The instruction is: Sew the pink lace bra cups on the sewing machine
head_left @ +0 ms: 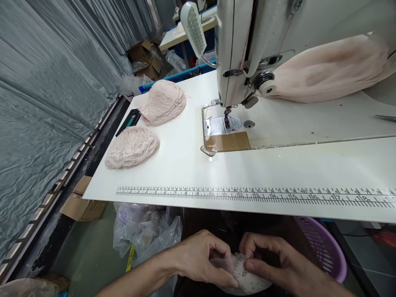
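Just below the bench [216, 206] front edge, near its middle, left hand [202, 260] & right hand [274, 262] each pinch the white lace piece [244, 275] btwn thumb & fingertips, prob. lining up its edges, so the next move needs them kept flush w/o slipping.

Bright and even from overhead, close to washed out on the white table [173, 165]. Soft glare on the sewing machine [238, 45] and on the metal plate [216, 123] under its needle. Dimmer below the table edge, around the left hand [204, 258], the right hand [275, 264] and the lace piece [244, 274] pinched between them. Sharp in the middle. Strongly bent toward the edges: curved plastic sheeting [46, 103] at left, bowed ruler [247, 194] along the table front.
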Demonstrator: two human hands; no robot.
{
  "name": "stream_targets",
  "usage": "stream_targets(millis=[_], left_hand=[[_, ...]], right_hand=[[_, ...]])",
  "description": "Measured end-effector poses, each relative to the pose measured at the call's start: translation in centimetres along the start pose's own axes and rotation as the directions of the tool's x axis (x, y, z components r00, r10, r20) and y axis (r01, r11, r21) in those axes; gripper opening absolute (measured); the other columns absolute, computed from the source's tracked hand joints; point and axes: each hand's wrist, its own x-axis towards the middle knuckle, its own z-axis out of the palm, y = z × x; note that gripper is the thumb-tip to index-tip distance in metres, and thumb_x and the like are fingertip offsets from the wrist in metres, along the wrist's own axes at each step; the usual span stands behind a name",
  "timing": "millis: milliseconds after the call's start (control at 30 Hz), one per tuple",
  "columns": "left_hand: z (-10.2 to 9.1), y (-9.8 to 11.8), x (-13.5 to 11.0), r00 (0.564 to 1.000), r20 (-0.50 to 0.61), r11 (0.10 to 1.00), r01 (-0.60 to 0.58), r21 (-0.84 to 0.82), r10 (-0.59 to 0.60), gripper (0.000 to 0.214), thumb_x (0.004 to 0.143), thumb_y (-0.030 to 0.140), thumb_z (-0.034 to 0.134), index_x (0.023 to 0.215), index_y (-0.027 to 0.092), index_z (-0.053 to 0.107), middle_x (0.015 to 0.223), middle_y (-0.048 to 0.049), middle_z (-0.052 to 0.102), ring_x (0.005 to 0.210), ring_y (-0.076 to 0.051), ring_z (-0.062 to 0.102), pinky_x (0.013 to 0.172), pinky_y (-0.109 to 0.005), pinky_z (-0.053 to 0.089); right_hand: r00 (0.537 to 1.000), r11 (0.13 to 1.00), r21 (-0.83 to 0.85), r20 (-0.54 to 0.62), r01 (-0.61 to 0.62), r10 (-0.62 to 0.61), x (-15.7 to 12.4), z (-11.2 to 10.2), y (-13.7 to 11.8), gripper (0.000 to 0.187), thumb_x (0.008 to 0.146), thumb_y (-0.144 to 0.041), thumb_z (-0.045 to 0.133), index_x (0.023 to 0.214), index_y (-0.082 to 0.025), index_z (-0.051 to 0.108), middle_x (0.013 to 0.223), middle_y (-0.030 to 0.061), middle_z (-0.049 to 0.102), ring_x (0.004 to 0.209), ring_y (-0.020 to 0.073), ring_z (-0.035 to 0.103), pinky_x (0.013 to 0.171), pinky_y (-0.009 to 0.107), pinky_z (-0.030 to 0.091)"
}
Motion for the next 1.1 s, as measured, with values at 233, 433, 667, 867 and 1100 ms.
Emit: stream_targets(millis=[233, 433, 667, 867, 1100], left_hand=[[0.0, 0.1, -0.2, 0.997, -0.069, 0.998, 0.048, 0.048, -0.044, 0.024, 0.062, 0.035, 0.072, 0.063, 0.014, 0.062, 0.049, 0.0082, 0.041, 0.048, -0.004, 0.032, 0.043, -0.016, 0.022], [-0.1, 0.4, -0.6, 0.999, -0.039, 1.0, 0.011, 0.026, -0.01, 0.02, 0.065, 0.032, 0.071, 0.068, 0.014, 0.064, 0.055, 0.0064, 0.048, 0.051, -0.004, 0.038, 0.047, -0.015, 0.027], [-0.1, -0.1, -1.0, 1.0, 0.01, 1.0, 0.016, 0.014, -0.016, 0.022, 0.068, 0.034, 0.072, 0.077, 0.014, 0.068, 0.063, 0.0027, 0.058, 0.057, -0.007, 0.048, 0.053, -0.015, 0.035], [0.0, 0.0, -1.3, 1.0, -0.012, 0.999, 0.01, 0.038, -0.01, 0.021, 0.069, 0.032, 0.072, 0.077, 0.012, 0.067, 0.055, 0.0049, 0.054, 0.05, -0.005, 0.041, 0.048, -0.013, 0.031], [0.0, 0.0, -1.2, 0.999, -0.019, 0.997, 0.029, 0.073, -0.028, 0.027, 0.07, 0.036, 0.072, 0.082, 0.012, 0.069, 0.06, 0.0023, 0.058, 0.054, -0.007, 0.045, 0.052, -0.015, 0.035]], right_hand=[[0.999, 1.0, 0.015, -0.049, -0.009, 0.01, 0.3, 0.2, 0.2, 0.024, 0.079, -0.04, 0.059, 0.071, -0.02, 0.049, 0.067, -0.0033, 0.046, 0.064, 0.0125, 0.04, 0.059, 0.023, 0.036], [0.999, 0.998, 0.034, 0.022, -0.045, 0.044, 0.3, -0.1, -1.0, 0.02, 0.078, -0.04, 0.062, 0.082, -0.021, 0.055, 0.071, -0.0032, 0.046, 0.068, 0.0129, 0.041, 0.061, 0.023, 0.036], [0.978, 0.983, 0.105, 0.162, -0.149, 0.131, 0.4, -0.4, -1.5, 0.028, 0.072, -0.044, 0.069, 0.084, -0.018, 0.065, 0.069, -0.0024, 0.051, 0.066, 0.012, 0.043, 0.059, 0.023, 0.033], [0.973, 0.974, 0.153, 0.185, -0.169, 0.14, 0.7, -0.2, -1.2, 0.029, 0.069, -0.044, 0.071, 0.074, -0.017, 0.062, 0.062, -0.0042, 0.048, 0.059, 0.0097, 0.039, 0.054, 0.022, 0.029], [0.982, 0.982, 0.103, 0.121, -0.157, 0.145, 0.6, -0.2, -1.6, 0.028, 0.071, -0.042, 0.068, 0.069, -0.016, 0.06, 0.059, -0.0044, 0.045, 0.058, 0.0101, 0.037, 0.054, 0.023, 0.027]])
